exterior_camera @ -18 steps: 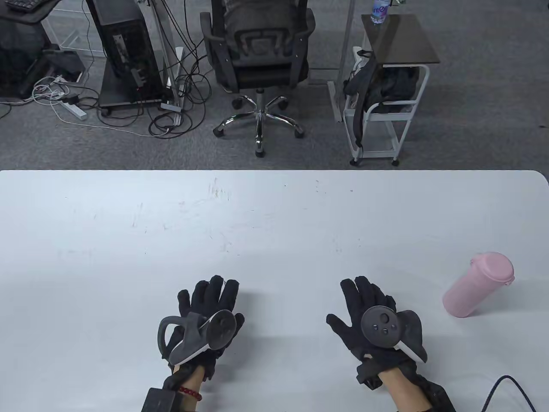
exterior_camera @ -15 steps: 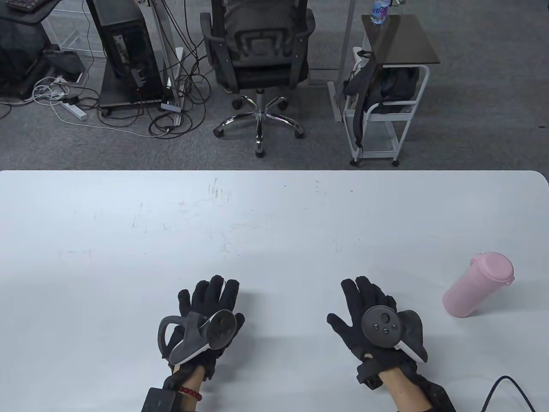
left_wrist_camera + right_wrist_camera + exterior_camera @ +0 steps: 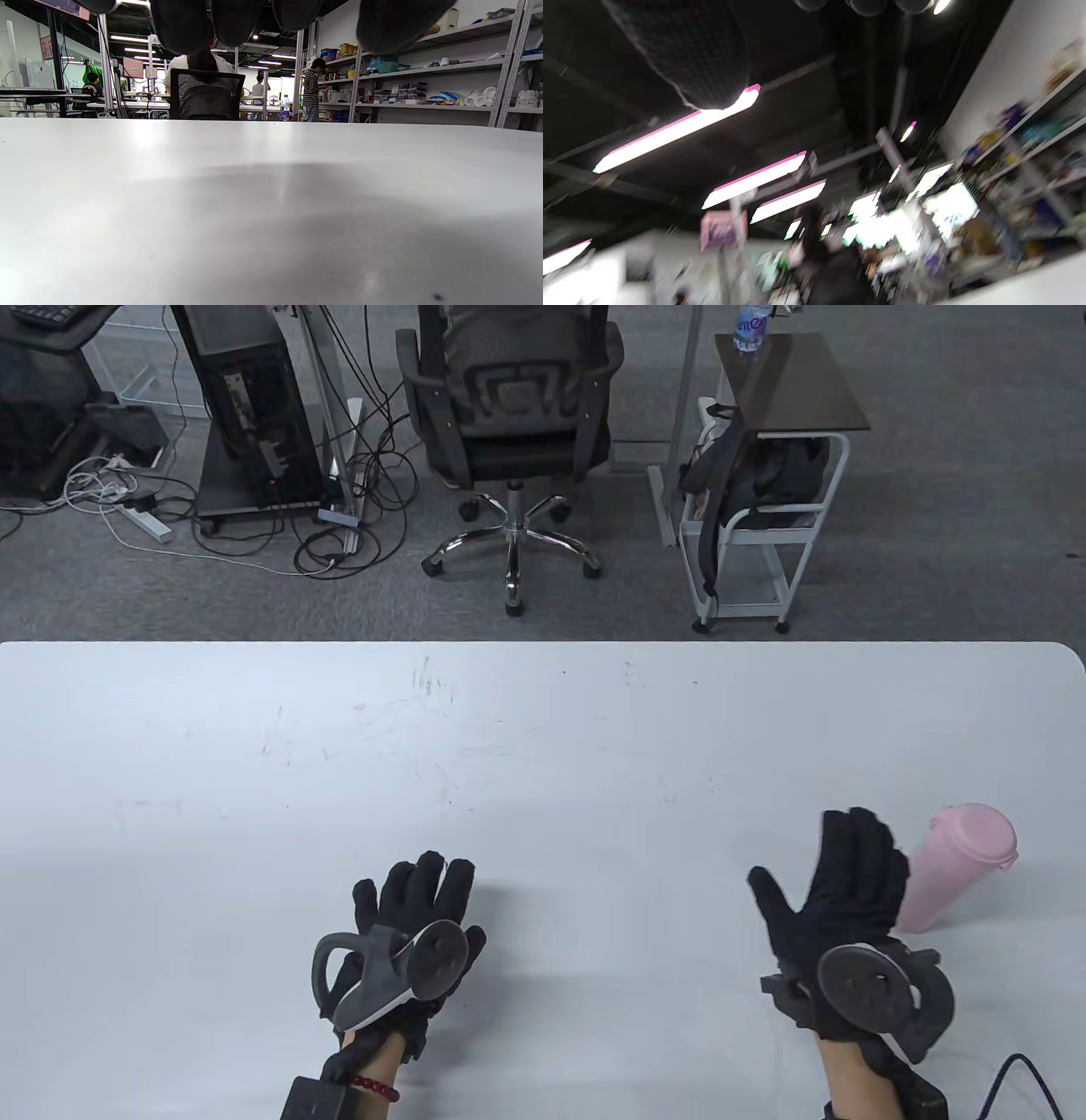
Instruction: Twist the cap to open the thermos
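Note:
A pink thermos [image 3: 963,853] with its pink cap [image 3: 980,831] on stands at the right of the white table [image 3: 543,746]. My right hand [image 3: 836,874] is raised just left of the thermos, fingers spread, and covers its lower left side; I cannot tell if it touches. My left hand [image 3: 416,899] lies flat on the table near the front, fingers spread, holding nothing. The left wrist view shows only its fingertips [image 3: 182,21] over bare table. The right wrist view is blurred and tilted up at the ceiling, with a finger [image 3: 687,55] at the top.
A black cable [image 3: 1018,1069] runs in at the table's front right corner. Beyond the far edge stand an office chair [image 3: 509,415], a computer tower [image 3: 246,407] with loose cables, and a small white cart [image 3: 772,483].
My right hand has lifted off the table and moved right and forward to the thermos. The left hand and the thermos have not moved.

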The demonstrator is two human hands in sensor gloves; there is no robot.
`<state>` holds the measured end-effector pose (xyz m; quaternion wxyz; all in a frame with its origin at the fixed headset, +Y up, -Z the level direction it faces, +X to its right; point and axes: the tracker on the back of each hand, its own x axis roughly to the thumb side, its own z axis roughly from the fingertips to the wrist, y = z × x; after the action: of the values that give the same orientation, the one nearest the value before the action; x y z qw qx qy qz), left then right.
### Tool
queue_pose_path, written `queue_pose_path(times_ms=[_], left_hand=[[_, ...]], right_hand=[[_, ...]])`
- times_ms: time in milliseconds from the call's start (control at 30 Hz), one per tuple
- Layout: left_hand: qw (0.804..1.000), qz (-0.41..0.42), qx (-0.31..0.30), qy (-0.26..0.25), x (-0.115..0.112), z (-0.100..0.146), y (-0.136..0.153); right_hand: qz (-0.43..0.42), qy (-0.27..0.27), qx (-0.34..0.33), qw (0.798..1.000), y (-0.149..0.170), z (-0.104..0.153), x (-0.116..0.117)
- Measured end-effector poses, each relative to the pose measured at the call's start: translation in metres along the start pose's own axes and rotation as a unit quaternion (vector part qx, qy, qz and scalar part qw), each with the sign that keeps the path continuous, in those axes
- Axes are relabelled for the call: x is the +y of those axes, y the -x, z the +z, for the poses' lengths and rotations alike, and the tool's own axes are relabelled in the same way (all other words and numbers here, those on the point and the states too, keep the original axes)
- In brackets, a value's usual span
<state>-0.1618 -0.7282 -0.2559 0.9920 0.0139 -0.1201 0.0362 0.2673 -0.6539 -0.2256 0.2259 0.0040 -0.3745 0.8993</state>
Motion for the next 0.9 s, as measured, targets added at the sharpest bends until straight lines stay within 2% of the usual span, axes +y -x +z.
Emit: queue_pose_path(times_ms=[133, 233, 367, 433, 600, 667, 900], left_hand=[[1.000, 0.003, -0.003, -0.006, 0.002, 0.001, -0.001], [1.000, 0.000, -0.004, -0.002, 0.002, 0.001, -0.001], [1.000, 0.007, -0.005, 0.000, 0.002, 0.001, -0.001], [1.000, 0.007, -0.006, 0.004, 0.002, 0.001, -0.001], [1.000, 0.006, -0.008, 0.008, 0.002, 0.001, -0.002], [1.000, 0.008, -0.008, 0.008, 0.002, 0.001, -0.002], [1.000, 0.008, -0.009, 0.022, 0.000, -0.001, -0.003]], right_hand=[[-0.008, 0.054, 0.121, 0.991, 0.044, -0.002, -0.019], [-0.061, 0.090, 0.214, 0.971, 0.078, 0.005, -0.024], [-0.121, 0.087, 0.304, 0.941, 0.116, 0.016, -0.019], [-0.144, 0.061, 0.355, 0.922, 0.132, 0.025, -0.007], [-0.185, 0.020, 0.403, 0.896, 0.151, 0.034, 0.018], [-0.202, 0.007, 0.404, 0.892, 0.157, 0.035, 0.025], [-0.238, 0.006, 0.438, 0.867, 0.175, 0.041, 0.043]])
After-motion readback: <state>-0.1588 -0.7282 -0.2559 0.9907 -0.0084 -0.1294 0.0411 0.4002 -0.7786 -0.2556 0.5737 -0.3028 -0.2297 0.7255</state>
